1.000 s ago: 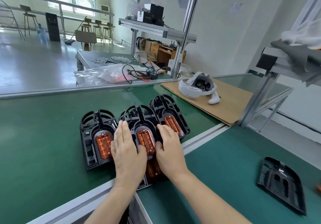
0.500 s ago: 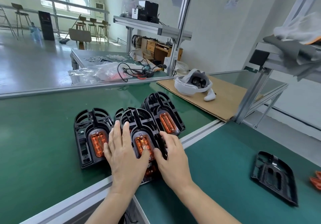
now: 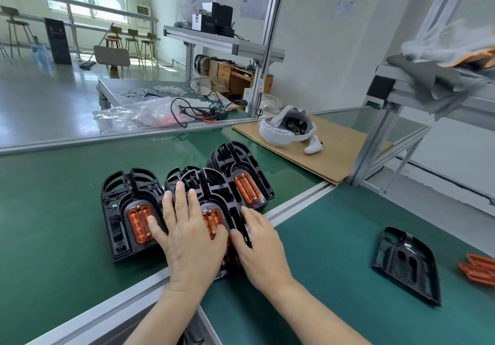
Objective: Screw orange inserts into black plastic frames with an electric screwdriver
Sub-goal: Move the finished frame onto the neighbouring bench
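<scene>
Here, two hands [image 3: 222, 240] on three filled frames [image 3: 134, 210], one empty frame [image 3: 407, 261]

The black frames [image 3: 134, 197] are hard moulded plastic with a dull sheen on their ribs. Their orange inserts [image 3: 247, 188] are translucent glossy plastic that catches the light. At 4 o'clock a separate black frame [image 3: 407, 264] shows a finely textured, matt inner face. The counter [image 3: 53, 210] wears a smooth matt green mat, edged with brushed aluminium rail [image 3: 294, 205]. At 1 o'clock a sheet of matt brown cardboard [image 3: 334, 154] carries a smooth white plastic headset [image 3: 286, 130]. Grey cloth [image 3: 434, 82] lies on the metal shelf [image 3: 401, 87] at 2 o'clock.
</scene>
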### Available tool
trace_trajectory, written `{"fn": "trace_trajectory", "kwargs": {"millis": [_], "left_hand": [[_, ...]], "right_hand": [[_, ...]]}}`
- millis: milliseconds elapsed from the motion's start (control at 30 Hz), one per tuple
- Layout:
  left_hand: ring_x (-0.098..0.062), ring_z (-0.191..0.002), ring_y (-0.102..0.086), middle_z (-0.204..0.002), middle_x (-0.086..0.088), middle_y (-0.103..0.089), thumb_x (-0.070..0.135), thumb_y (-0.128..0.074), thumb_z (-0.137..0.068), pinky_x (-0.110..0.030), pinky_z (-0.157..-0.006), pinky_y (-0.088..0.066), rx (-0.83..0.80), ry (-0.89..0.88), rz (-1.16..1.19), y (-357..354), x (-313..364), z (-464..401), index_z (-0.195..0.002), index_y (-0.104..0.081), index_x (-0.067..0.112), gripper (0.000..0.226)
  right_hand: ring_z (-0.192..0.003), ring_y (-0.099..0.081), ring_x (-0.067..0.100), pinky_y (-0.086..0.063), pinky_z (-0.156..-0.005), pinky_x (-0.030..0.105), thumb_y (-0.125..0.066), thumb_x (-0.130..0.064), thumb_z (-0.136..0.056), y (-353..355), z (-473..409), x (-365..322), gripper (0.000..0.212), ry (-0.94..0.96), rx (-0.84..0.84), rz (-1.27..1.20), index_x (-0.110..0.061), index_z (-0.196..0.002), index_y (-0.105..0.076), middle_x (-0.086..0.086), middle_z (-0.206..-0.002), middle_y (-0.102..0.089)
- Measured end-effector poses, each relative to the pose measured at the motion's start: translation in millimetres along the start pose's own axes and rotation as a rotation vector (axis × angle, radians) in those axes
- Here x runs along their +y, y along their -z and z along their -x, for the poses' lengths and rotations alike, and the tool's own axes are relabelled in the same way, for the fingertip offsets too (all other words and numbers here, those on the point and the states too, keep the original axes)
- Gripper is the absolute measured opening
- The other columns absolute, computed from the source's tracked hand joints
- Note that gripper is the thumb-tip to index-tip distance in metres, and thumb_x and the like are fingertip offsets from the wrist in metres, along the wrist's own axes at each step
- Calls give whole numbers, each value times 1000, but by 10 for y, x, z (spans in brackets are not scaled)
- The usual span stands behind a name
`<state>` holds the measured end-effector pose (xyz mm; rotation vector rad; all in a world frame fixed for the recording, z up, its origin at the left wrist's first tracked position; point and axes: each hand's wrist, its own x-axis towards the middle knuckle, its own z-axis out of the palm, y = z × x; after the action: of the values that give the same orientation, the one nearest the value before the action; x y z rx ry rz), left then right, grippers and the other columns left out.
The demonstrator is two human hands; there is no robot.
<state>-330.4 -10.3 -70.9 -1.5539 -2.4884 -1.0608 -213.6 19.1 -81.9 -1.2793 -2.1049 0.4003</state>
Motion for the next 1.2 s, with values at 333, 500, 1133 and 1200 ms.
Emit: {"fn": "trace_trajectory", "kwargs": {"millis": [333, 500, 1133, 1200], "left_hand": [[-25, -147, 0, -159, -6, -10, 28, -62, -81, -49, -112, 11, 44, -205, 18, -19, 215, 123, -149, -25, 14, 80], [-20, -145, 14, -159, -4, 0, 18, -43, -95, -37, -116, 13, -42, -421, 173, -203, 636, 315, -150, -11, 15, 64], [-19, -144, -12, -158, -3, -17, 25, -33, -100, -37, -117, -9, -716, -504, 315, -1303, 2161, 918, -150, -12, 10, 57], [-19, -144, -14, -157, -4, -18, 27, -33, -99, -38, -117, -11, -736, -493, 293, -1358, 2221, 967, -150, -13, 10, 57]], "right_hand": [[-145, -16, 8, 0, -117, 29, -28, -41, -105, 61, 32, 121, 53, -66, -2, 161, -21, -153, -21, -8, -157, -27], [-149, 7, 9, 17, -115, 48, -18, -42, -105, 320, 73, 432, 56, -341, -33, 345, -21, -155, -5, -8, -163, -4], [-148, -8, 16, 2, -116, 56, -25, -40, -104, 1558, 998, 1695, 52, -908, 163, 522, -13, -148, -23, -1, -158, -22], [-149, -7, 16, 3, -116, 55, -24, -41, -104, 1581, 1051, 1740, 54, -928, 152, 509, -13, -150, -19, -1, -159, -19]]}}
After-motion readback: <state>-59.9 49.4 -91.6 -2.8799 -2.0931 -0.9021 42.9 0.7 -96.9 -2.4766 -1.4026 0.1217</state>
